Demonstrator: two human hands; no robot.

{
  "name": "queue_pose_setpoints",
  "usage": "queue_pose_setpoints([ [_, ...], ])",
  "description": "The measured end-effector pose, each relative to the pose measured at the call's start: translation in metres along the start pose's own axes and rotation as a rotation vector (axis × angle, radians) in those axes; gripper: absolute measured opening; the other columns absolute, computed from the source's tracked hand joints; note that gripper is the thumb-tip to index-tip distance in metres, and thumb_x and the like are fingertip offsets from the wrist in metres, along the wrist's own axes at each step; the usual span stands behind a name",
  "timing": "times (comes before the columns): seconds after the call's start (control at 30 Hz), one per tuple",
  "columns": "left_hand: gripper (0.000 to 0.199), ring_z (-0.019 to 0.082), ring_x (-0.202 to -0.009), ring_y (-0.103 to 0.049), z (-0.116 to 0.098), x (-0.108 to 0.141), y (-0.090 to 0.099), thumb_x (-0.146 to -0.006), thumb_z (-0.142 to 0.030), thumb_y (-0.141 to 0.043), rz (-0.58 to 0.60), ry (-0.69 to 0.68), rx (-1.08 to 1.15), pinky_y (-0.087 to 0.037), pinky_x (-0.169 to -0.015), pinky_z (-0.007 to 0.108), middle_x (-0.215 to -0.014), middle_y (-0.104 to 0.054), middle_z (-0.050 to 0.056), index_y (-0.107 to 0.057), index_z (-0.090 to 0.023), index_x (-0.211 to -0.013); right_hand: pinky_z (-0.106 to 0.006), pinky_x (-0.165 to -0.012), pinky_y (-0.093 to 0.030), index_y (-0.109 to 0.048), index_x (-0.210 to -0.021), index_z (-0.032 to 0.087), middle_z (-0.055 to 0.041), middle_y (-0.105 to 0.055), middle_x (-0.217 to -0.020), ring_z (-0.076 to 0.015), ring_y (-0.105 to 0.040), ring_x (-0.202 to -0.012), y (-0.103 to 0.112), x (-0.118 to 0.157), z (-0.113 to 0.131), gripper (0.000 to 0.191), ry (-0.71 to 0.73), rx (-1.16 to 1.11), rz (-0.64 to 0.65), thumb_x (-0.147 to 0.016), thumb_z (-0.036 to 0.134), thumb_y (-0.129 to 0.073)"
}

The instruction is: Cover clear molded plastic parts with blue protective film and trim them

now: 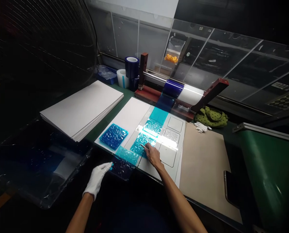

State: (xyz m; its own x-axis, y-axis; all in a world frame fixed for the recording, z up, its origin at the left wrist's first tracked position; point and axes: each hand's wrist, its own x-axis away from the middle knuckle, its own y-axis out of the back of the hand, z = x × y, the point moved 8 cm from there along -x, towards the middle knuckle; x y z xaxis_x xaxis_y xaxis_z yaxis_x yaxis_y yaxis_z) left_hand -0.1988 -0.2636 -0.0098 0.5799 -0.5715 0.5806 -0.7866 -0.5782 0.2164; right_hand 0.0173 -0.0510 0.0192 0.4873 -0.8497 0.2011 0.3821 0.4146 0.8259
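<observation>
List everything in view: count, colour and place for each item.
stack of boards: one, white, left of the bench
work sheet: one, white, bench centre
crinkled film squares: several, blue and teal, on the work sheet
tape rolls: at least two, dark blue and white, back of the bench
film rolls: two, blue and white, on the rear roller
tan board: one, right of the work sheet
dotted bag: one, green, behind the tan board
phone: one, dark, at the tan board's right edge
left hand: one, white-gloved, near the bench's front edge
right hand: one, bare, holding a thin tool over the teal film
</observation>
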Motion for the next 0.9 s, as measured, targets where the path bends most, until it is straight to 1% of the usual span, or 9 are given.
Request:
queue_pose_setpoints([
  [0.1, 0.046, 0.025, -0.112, -0.058, -0.034, -0.027, 0.031, -0.066, -0.049, -0.071, -0.093, -0.093, 0.019, -0.040, -0.104, 0.039, -0.110, -0.069, 0.009, -0.070, -0.017, -0.100, -0.025, -0.065, -0.037, -0.057, -0.100, 0.025, -0.0003, -0.067, -0.097, -0.0176, -0.061, -0.085, 0.009, 0.007, -0.006, 0.021, -0.008, -0.080, -0.050, -0.090, 0.028, -0.039],
  [0.17, 0.047, 0.024, -0.114, -0.057, -0.060, -0.049, 0.047, -0.066, -0.047, -0.072, -0.137, -0.148, 0.019, -0.039, -0.105, 0.037, -0.112, -0.068, 0.009, -0.069, -0.017, -0.101, -0.026, -0.067, -0.039, -0.058, -0.099, 0.025, -0.0009, -0.066, -0.100, -0.0186, -0.061, -0.089, 0.016, 0.014, -0.017, 0.022, -0.040, -0.187, -0.093, -0.089, 0.032, -0.040],
  [0.27, 0.047, 0.024, -0.112, -0.058, -0.092, -0.078, 0.057, -0.063, -0.044, -0.074, -0.153, -0.206, 0.005, -0.039, -0.104, 0.036, -0.111, -0.069, 0.008, -0.070, -0.016, -0.100, -0.028, -0.069, -0.042, -0.059, -0.097, 0.025, -0.0027, -0.065, -0.098, -0.0208, -0.062, -0.090, 0.025, 0.026, -0.038, 0.024, -0.105, -0.295, -0.144, -0.087, 0.038, -0.042],
  [0.33, 0.047, 0.025, -0.110, -0.059, -0.106, -0.095, 0.057, -0.062, -0.042, -0.076, -0.137, -0.230, -0.009, -0.040, -0.104, 0.037, -0.110, -0.069, 0.009, -0.070, -0.015, -0.100, -0.029, -0.070, -0.042, -0.060, -0.096, 0.024, -0.0035, -0.065, -0.096, -0.0218, -0.062, -0.089, 0.031, 0.036, -0.053, 0.025, -0.155, -0.306, -0.170, -0.085, 0.040, -0.043],
  [0.5, 0.038, 0.022, -0.106, -0.061, -0.113, -0.124, 0.049, -0.070, -0.035, -0.073, -0.083, -0.231, -0.069, -0.041, -0.101, 0.042, -0.107, -0.069, 0.009, -0.068, -0.013, -0.100, -0.029, -0.070, -0.042, -0.060, -0.096, 0.023, -0.0052, -0.065, -0.094, -0.0232, -0.063, -0.091, 0.039, 0.057, -0.080, 0.028, -0.263, -0.326, -0.192, -0.084, 0.042, -0.042],
  [0.67, 0.029, 0.021, -0.102, -0.061, -0.107, -0.135, 0.046, -0.076, -0.032, -0.068, -0.058, -0.199, -0.111, -0.047, -0.092, 0.043, -0.107, -0.068, 0.007, -0.066, -0.014, -0.099, -0.029, -0.068, -0.042, -0.060, -0.096, 0.023, -0.0058, -0.066, -0.095, -0.0232, -0.063, -0.091, 0.038, 0.061, -0.089, 0.030, -0.297, -0.320, -0.187, -0.084, 0.043, -0.042],
  [0.73, 0.031, 0.022, -0.100, -0.062, -0.107, -0.138, 0.049, -0.071, -0.034, -0.071, -0.080, -0.193, -0.113, -0.047, -0.089, 0.040, -0.102, -0.070, 0.008, -0.068, -0.014, -0.095, -0.028, -0.066, -0.041, -0.059, -0.096, 0.023, -0.0048, -0.066, -0.093, -0.0222, -0.064, -0.087, 0.034, 0.060, -0.092, 0.028, -0.315, -0.304, -0.172, -0.084, 0.042, -0.042],
  [0.8, 0.040, 0.026, -0.101, -0.061, -0.110, -0.137, 0.055, -0.061, -0.037, -0.077, -0.146, -0.196, -0.108, -0.046, -0.087, 0.036, -0.103, -0.069, 0.010, -0.069, -0.015, -0.094, -0.027, -0.063, -0.039, -0.059, -0.094, 0.023, -0.0041, -0.067, -0.091, -0.0217, -0.063, -0.083, 0.028, 0.058, -0.096, 0.025, -0.362, -0.260, -0.138, -0.083, 0.040, -0.044],
  [0.9, 0.060, 0.028, -0.108, -0.056, -0.116, -0.127, 0.057, -0.053, -0.041, -0.080, -0.260, -0.206, -0.058, -0.046, -0.081, 0.031, -0.121, -0.061, 0.012, -0.065, -0.016, -0.106, -0.027, -0.063, -0.036, -0.060, -0.089, 0.022, -0.0047, -0.068, -0.090, -0.0228, -0.061, -0.084, 0.017, 0.056, -0.098, 0.018, -0.422, -0.177, -0.076, -0.082, 0.034, -0.048],
])
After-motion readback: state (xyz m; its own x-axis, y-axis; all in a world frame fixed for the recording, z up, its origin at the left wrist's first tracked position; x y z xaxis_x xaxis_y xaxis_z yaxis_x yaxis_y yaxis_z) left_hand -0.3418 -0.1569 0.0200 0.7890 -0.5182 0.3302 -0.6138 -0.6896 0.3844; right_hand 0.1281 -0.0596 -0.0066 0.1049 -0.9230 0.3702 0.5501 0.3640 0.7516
